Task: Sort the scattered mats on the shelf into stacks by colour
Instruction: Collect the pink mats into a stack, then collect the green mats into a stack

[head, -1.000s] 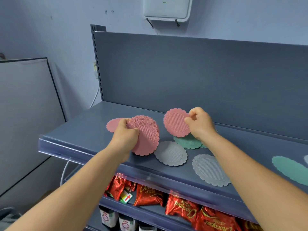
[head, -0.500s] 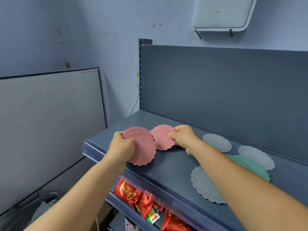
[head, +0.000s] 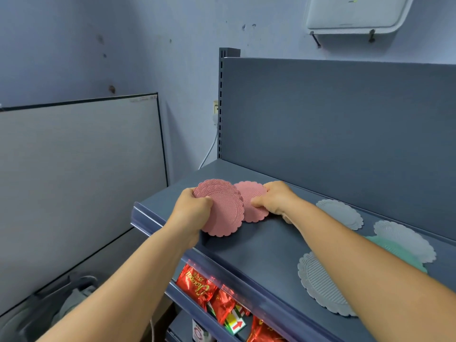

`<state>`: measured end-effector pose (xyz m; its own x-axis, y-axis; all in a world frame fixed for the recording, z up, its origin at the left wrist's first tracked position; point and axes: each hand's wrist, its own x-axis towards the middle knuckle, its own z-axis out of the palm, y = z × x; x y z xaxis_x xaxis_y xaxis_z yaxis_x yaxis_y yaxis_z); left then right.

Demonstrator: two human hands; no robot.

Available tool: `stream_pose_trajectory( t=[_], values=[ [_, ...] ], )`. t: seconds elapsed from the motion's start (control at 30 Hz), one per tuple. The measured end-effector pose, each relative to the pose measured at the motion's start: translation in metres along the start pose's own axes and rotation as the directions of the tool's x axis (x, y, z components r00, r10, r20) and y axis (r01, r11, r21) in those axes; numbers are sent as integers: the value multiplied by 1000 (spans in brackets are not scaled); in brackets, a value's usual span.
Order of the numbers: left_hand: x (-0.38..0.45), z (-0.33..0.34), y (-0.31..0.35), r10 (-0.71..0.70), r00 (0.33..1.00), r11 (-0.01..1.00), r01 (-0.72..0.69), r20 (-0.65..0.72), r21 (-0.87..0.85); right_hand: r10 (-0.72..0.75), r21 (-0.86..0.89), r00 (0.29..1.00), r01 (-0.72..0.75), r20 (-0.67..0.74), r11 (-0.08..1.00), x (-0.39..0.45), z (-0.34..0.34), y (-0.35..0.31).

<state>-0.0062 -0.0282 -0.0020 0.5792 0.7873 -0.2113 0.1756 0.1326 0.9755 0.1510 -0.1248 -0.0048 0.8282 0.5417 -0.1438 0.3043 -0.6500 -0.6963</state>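
Two bare hands work at the left end of a blue-grey shelf (head: pixel 259 253), the largest thing in view, which runs from the near front lip to a tall back panel (head: pixel 345 124) at the far side. A bare stretch of shelf lies between the hands and the mats to the right, and the shelf's left edge drops off just beside the left hand.

The left hand (head: pixel 191 215) is curled around a stack of pink mats (head: pixel 219 211), gripping it by its left rim with the thumb across the top face; the stack is tilted up, its near edge low over the shelf surface, close to the front lip. The right hand (head: pixel 276 201) pinches a single pink mat (head: pixel 251 201) at its right rim, fingers bent over the scalloped edge. That mat lies just behind and right of the stack, partly overlapped by it; whether it rests flat on the shelf cannot be told.

To the right, well apart from both hands, three grey mats lie flat: one near the front (head: pixel 318 285), partly hidden by the right forearm, one near the back panel (head: pixel 340 213), and one further right (head: pixel 404 240) overlapping a green mat (head: pixel 397 250).

Red snack packets (head: pixel 197 290) fill the shelf below.
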Motion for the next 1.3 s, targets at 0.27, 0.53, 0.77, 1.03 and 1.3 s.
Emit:
stream_pose_trajectory(
  t=[0.27,0.53,0.77,1.03,1.3],
  values=[
    [-16,38,9,29,975,985,9,219,-170,55,600,998,-70,44,797,-56,-34,14],
    [-69,116,8,68,878,995,-27,475,-93,155,749,985,-49,-73,661,-125,-78,64],
    [-131,186,-2,78,756,990,-133,650,36,218,781,958,7,-184,625,-187,-117,131],
    [-231,267,-19,48,560,963,-247,827,111,435,714,807,-25,-399,700,-267,-173,222],
    [-339,360,-53,57,543,936,-322,838,145,490,603,693,-98,-530,791,-364,-245,319]
  ],
)
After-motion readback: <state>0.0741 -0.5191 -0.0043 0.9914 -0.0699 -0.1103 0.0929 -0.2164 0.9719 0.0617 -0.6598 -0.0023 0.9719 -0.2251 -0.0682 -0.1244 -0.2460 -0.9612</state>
